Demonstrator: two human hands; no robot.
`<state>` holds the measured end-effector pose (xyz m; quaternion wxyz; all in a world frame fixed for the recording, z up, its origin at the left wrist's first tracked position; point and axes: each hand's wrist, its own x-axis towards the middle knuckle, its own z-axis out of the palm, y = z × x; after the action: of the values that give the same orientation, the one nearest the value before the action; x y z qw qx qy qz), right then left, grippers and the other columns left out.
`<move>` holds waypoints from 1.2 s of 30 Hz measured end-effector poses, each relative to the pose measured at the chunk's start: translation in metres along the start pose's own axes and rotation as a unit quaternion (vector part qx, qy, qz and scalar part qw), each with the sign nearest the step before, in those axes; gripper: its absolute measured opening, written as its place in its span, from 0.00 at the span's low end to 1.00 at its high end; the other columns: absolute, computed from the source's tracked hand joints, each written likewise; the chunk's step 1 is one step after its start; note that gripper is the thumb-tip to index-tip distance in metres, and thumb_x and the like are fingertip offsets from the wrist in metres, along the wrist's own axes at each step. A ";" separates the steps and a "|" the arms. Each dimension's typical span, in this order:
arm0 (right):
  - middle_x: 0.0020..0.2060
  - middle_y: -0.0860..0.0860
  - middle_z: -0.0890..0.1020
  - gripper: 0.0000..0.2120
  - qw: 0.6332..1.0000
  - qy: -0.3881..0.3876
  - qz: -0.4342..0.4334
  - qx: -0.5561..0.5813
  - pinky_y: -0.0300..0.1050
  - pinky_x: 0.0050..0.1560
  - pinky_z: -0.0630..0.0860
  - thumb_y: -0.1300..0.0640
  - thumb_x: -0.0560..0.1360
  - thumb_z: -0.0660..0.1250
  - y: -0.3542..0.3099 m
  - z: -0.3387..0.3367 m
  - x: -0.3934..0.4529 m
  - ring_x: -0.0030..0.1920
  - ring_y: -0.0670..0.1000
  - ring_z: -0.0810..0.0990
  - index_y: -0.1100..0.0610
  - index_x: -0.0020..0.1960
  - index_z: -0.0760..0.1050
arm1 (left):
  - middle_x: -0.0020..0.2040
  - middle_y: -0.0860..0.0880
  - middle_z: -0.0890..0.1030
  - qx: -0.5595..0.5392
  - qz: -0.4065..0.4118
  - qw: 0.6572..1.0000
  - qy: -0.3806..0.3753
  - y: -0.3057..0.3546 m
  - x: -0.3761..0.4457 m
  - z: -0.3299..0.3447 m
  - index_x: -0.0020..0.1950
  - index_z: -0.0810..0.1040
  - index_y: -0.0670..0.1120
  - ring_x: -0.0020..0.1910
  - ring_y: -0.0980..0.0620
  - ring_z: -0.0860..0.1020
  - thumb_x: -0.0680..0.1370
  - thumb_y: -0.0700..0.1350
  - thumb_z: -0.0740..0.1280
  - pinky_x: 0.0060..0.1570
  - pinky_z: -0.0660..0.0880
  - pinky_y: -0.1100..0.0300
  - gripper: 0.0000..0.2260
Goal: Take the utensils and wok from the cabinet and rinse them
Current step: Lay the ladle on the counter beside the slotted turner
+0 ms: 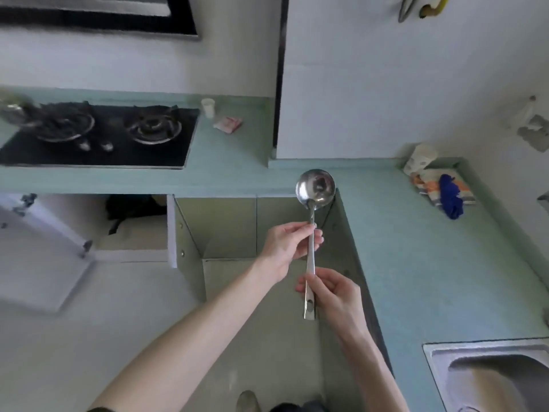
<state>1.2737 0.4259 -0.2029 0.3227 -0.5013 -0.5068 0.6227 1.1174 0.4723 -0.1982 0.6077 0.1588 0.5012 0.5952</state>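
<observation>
A steel ladle [312, 230] is being held upright in the air in front of the inner corner of the pale green worktop [416, 248], its round bowl uppermost and facing the camera, level with the worktop's front edge, its flat handle pointing down with a hanging hole near the end.

The left hand [286, 248] is reaching in from the lower left on a bare, outstretched forearm and is pinching the upper handle just below the bowl, thumb on top and fingers curled under. The right hand [334, 295] is coming up from below and is gripping the lower handle between thumb and curled fingers, the holed end sticking out beneath it.

Behind the ladle, the lower cabinet [225, 227] is standing open, its greenish inside showing. To its left another compartment is holding a dark object [133, 208], too blurred to identify, with a white door [41, 248] swung open.

On the worktop at the left a black two-burner gas hob [101, 135] is sitting, with a small white cup [208, 107] and a pink-and-white packet [228, 124] just beside it. At the far right corner a white container [420, 159] is lying next to a striped cloth [442, 188] with a blue bundle [450, 197] on it. A steel sink [487, 376] is showing at the lower right. No writing is legible.
</observation>
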 end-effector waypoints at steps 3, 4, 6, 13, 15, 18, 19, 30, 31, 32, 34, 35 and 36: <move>0.45 0.57 0.89 0.05 0.999 -0.043 0.008 0.004 0.44 0.48 0.84 0.62 0.81 0.70 -0.008 0.045 0.014 0.47 0.56 0.89 0.62 0.53 0.83 | 0.51 0.37 0.86 -0.025 0.017 0.999 0.034 0.024 -0.001 -0.044 0.59 0.82 0.33 0.47 0.44 0.85 0.79 0.38 0.73 0.48 0.84 0.56 0.12; 0.45 0.57 0.89 0.05 0.998 -0.059 0.009 0.003 0.47 0.49 0.84 0.62 0.81 0.70 -0.010 0.058 0.019 0.47 0.56 0.89 0.63 0.54 0.83 | 0.52 0.36 0.86 -0.033 0.024 0.998 0.046 0.032 -0.002 -0.058 0.59 0.82 0.33 0.47 0.44 0.85 0.79 0.38 0.73 0.48 0.84 0.56 0.12; 0.46 0.57 0.89 0.06 0.996 -0.089 0.013 -0.006 0.51 0.52 0.84 0.62 0.81 0.70 -0.014 0.082 0.031 0.48 0.57 0.89 0.63 0.55 0.83 | 0.52 0.36 0.86 -0.048 0.040 0.995 0.078 0.046 -0.002 -0.083 0.59 0.82 0.33 0.47 0.44 0.85 0.79 0.38 0.73 0.49 0.84 0.56 0.11; 0.45 0.58 0.89 0.05 0.978 -0.201 0.039 -0.041 0.50 0.53 0.84 0.62 0.81 0.70 -0.024 0.172 0.076 0.48 0.57 0.89 0.62 0.54 0.83 | 0.51 0.37 0.86 -0.068 0.091 0.974 0.199 0.091 -0.001 -0.174 0.57 0.83 0.34 0.46 0.45 0.86 0.79 0.39 0.72 0.43 0.82 0.60 0.10; 0.44 0.58 0.89 0.04 0.969 -0.240 0.041 -0.052 0.50 0.52 0.84 0.62 0.81 0.70 -0.028 0.197 0.093 0.48 0.57 0.89 0.62 0.53 0.83 | 0.51 0.37 0.86 -0.076 0.102 0.964 0.232 0.104 0.002 -0.198 0.57 0.83 0.34 0.47 0.44 0.86 0.79 0.38 0.72 0.44 0.82 0.60 0.10; 0.43 0.57 0.89 0.04 0.952 -0.294 0.048 -0.070 0.50 0.51 0.85 0.63 0.81 0.70 -0.035 0.235 0.115 0.47 0.57 0.89 0.61 0.51 0.84 | 0.51 0.37 0.87 -0.106 0.118 0.945 0.286 0.124 0.003 -0.228 0.57 0.83 0.34 0.46 0.45 0.86 0.79 0.37 0.71 0.45 0.83 0.60 0.09; 0.43 0.57 0.89 0.04 0.946 -0.312 0.048 -0.073 0.49 0.51 0.85 0.64 0.81 0.70 -0.037 0.250 0.121 0.47 0.56 0.89 0.62 0.51 0.83 | 0.51 0.37 0.87 -0.113 0.129 0.939 0.299 0.131 0.002 -0.238 0.57 0.83 0.34 0.46 0.45 0.86 0.80 0.37 0.71 0.45 0.83 0.60 0.09; 0.44 0.56 0.89 0.05 0.859 -0.497 0.054 -0.113 0.43 0.45 0.84 0.63 0.81 0.70 -0.055 0.402 0.136 0.45 0.56 0.89 0.62 0.55 0.82 | 0.52 0.38 0.87 -0.190 0.218 0.842 0.455 0.182 -0.051 -0.360 0.56 0.82 0.34 0.49 0.45 0.86 0.81 0.38 0.69 0.49 0.83 0.57 0.08; 0.44 0.56 0.89 0.05 0.851 -0.510 0.052 -0.116 0.44 0.46 0.84 0.63 0.81 0.70 -0.055 0.416 0.133 0.45 0.56 0.89 0.62 0.55 0.82 | 0.52 0.38 0.86 -0.197 0.224 0.833 0.466 0.185 -0.059 -0.370 0.57 0.81 0.34 0.49 0.44 0.86 0.81 0.38 0.69 0.49 0.83 0.57 0.08; 0.44 0.56 0.89 0.05 0.842 -0.523 0.050 -0.120 0.45 0.48 0.84 0.63 0.81 0.70 -0.056 0.430 0.130 0.45 0.56 0.89 0.62 0.55 0.82 | 0.52 0.37 0.86 -0.206 0.230 0.823 0.477 0.189 -0.066 -0.381 0.58 0.81 0.33 0.49 0.44 0.86 0.81 0.38 0.69 0.48 0.83 0.58 0.09; 0.44 0.56 0.89 0.05 0.824 -0.550 0.047 -0.127 0.46 0.50 0.84 0.63 0.81 0.70 -0.055 0.459 0.122 0.46 0.56 0.89 0.62 0.55 0.82 | 0.52 0.37 0.86 -0.222 0.245 0.803 0.497 0.194 -0.082 -0.403 0.55 0.82 0.34 0.48 0.45 0.86 0.81 0.37 0.69 0.48 0.84 0.58 0.07; 0.44 0.57 0.89 0.05 0.816 -0.561 0.047 -0.129 0.46 0.50 0.84 0.63 0.81 0.70 -0.054 0.474 0.118 0.46 0.56 0.89 0.62 0.56 0.81 | 0.52 0.37 0.86 -0.226 0.251 0.795 0.504 0.197 -0.091 -0.415 0.53 0.82 0.35 0.46 0.45 0.86 0.81 0.37 0.69 0.48 0.84 0.58 0.06; 0.44 0.57 0.89 0.05 0.809 -0.570 0.047 -0.133 0.46 0.49 0.84 0.63 0.81 0.70 -0.052 0.489 0.112 0.46 0.57 0.89 0.63 0.56 0.81 | 0.51 0.37 0.86 -0.232 0.258 0.788 0.509 0.200 -0.099 -0.427 0.52 0.82 0.35 0.45 0.46 0.86 0.81 0.36 0.68 0.48 0.84 0.58 0.05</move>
<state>0.7701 0.3922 -0.1943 -0.1238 -0.1177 -0.6533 0.7376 0.6846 0.2603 -0.1896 0.1075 -0.1894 0.5250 0.8228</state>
